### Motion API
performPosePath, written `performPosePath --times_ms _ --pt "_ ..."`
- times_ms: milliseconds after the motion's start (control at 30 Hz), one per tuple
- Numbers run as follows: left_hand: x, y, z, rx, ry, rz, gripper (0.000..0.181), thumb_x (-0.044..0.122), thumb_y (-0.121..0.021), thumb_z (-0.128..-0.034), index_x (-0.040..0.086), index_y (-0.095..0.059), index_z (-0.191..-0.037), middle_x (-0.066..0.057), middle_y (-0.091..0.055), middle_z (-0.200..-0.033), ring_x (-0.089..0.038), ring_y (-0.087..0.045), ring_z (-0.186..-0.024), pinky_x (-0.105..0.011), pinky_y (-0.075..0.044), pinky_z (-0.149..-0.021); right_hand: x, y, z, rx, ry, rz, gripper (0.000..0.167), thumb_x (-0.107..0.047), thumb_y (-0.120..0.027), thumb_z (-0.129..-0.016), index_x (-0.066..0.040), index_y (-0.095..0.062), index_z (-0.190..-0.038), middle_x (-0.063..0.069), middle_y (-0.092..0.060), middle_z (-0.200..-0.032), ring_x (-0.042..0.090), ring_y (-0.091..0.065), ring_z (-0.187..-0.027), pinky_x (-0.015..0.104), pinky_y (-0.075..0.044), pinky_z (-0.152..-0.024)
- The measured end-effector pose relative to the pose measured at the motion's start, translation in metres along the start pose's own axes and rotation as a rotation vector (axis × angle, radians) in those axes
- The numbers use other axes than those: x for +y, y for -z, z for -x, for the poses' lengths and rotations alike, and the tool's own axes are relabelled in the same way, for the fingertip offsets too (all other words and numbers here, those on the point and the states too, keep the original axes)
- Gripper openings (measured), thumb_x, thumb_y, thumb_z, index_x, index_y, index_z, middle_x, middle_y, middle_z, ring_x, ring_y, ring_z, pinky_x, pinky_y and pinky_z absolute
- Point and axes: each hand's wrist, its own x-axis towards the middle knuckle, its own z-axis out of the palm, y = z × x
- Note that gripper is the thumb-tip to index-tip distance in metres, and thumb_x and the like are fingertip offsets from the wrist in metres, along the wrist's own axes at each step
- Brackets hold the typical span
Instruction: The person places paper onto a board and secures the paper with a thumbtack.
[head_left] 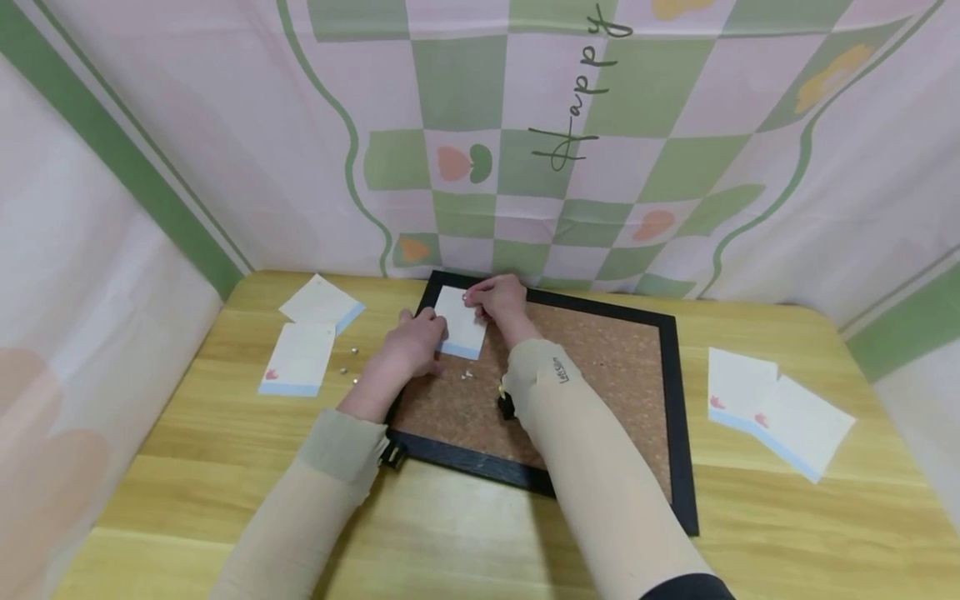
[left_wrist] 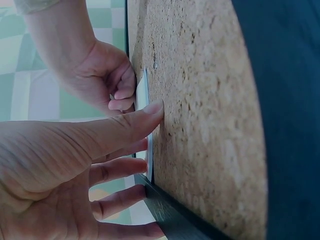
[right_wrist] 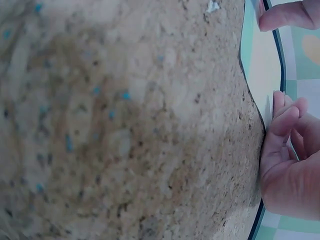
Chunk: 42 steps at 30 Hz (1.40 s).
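A white card with a blue bottom strip [head_left: 462,325] lies at the upper left of the framed cork board [head_left: 600,350]. My left hand [head_left: 411,343] is at the card's left edge, its fingers extended over the card and its thumb [left_wrist: 154,107] resting on the cork in the left wrist view. My right hand [head_left: 501,300] is at the card's top right, fingers curled and fingertips pinching a tiny pin, mostly hidden by them. In the right wrist view, the right hand [right_wrist: 292,155] touches the end of the card [right_wrist: 262,65].
Small white pins [head_left: 467,375] lie on the cork below the card. Several silvery pins [head_left: 355,351] are on the table, left of the board. Two cards [head_left: 298,354] overlap at the left, two more [head_left: 802,417] at the right. A patterned curtain [head_left: 465,100] hangs behind.
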Motion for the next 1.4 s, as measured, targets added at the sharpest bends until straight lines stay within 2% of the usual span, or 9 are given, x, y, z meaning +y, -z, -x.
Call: performPosePath --times_ms 100,300,467,600,733,933,1400 --pt "0.0006 0.0000 -0.0004 -0.007 0.005 0.001 0.053 0.029 -0.080 -0.0858 0.009 -0.056 -0.129 -0.011 -0.047 -0.136 -0.034 -0.039 -0.121 -0.046 -0.055 -0.088 0.0003 -0.0004 -0.0018 -0.001 -0.012 -0.023 0.010 -0.014 -0.072 -0.092 -0.007 -0.079 -0.094 0.002 -0.076 -0.077 0.006 -0.058 -0.048 0.018 -0.048 -0.047" --pt "0.0007 0.0000 -0.0002 -0.010 0.008 -0.001 0.051 0.029 -0.080 -0.0863 0.009 -0.056 -0.128 -0.012 -0.047 -0.135 -0.035 -0.040 -0.122 -0.046 -0.055 -0.088 0.0012 -0.0030 -0.0020 -0.008 -0.021 -0.156 0.010 -0.006 -0.069 -0.093 0.001 -0.076 -0.097 0.014 -0.076 -0.085 0.009 -0.064 -0.050 0.025 -0.059 -0.056" --pt "0.0010 0.0001 0.0006 -0.005 0.003 -0.007 0.051 0.029 -0.079 -0.0865 0.010 -0.056 -0.128 -0.011 -0.047 -0.135 -0.035 -0.040 -0.122 -0.046 -0.055 -0.087 0.0028 -0.0046 -0.0045 -0.014 -0.027 -0.243 0.011 -0.001 -0.069 -0.091 0.005 -0.074 -0.099 0.021 -0.076 -0.090 0.013 -0.066 -0.049 0.030 -0.062 -0.061" --pt "0.0012 -0.0002 -0.0003 -0.003 0.004 -0.008 0.051 0.029 -0.080 -0.0863 0.010 -0.056 -0.128 -0.011 -0.047 -0.135 -0.035 -0.041 -0.121 -0.046 -0.055 -0.087 0.0041 -0.0040 -0.0046 -0.030 -0.019 -0.286 0.013 0.002 -0.070 -0.089 0.007 -0.073 -0.100 0.019 -0.075 -0.081 0.013 -0.066 -0.048 0.030 -0.062 -0.061" --pt "0.0011 -0.0010 -0.0018 -0.005 0.008 -0.006 0.051 0.028 -0.080 -0.0863 0.010 -0.056 -0.127 -0.011 -0.047 -0.135 -0.034 -0.040 -0.121 -0.046 -0.055 -0.088 0.0054 -0.0022 -0.0018 -0.057 -0.001 -0.306 0.015 0.002 -0.070 -0.089 0.010 -0.071 -0.102 0.010 -0.071 -0.066 0.012 -0.066 -0.048 0.028 -0.061 -0.061" --pt "0.0019 -0.0001 -0.0010 -0.012 0.011 -0.007 0.050 0.027 -0.079 -0.0869 0.010 -0.056 -0.128 -0.011 -0.046 -0.136 -0.034 -0.040 -0.122 -0.045 -0.055 -0.088 0.0058 -0.0007 0.0006 -0.071 0.009 -0.286 0.017 0.000 -0.071 -0.089 0.009 -0.070 -0.103 0.003 -0.067 -0.059 0.010 -0.067 -0.048 0.026 -0.061 -0.060" --pt "0.0023 0.0012 0.0006 -0.020 0.014 -0.004 0.050 0.026 -0.079 -0.0872 0.009 -0.055 -0.128 -0.011 -0.046 -0.135 -0.034 -0.039 -0.122 -0.045 -0.055 -0.088 0.0073 -0.0034 -0.0038 -0.038 0.014 -0.127 0.012 -0.005 -0.072 -0.089 0.003 -0.071 -0.097 0.010 -0.073 -0.070 0.010 -0.067 -0.051 0.026 -0.061 -0.061"
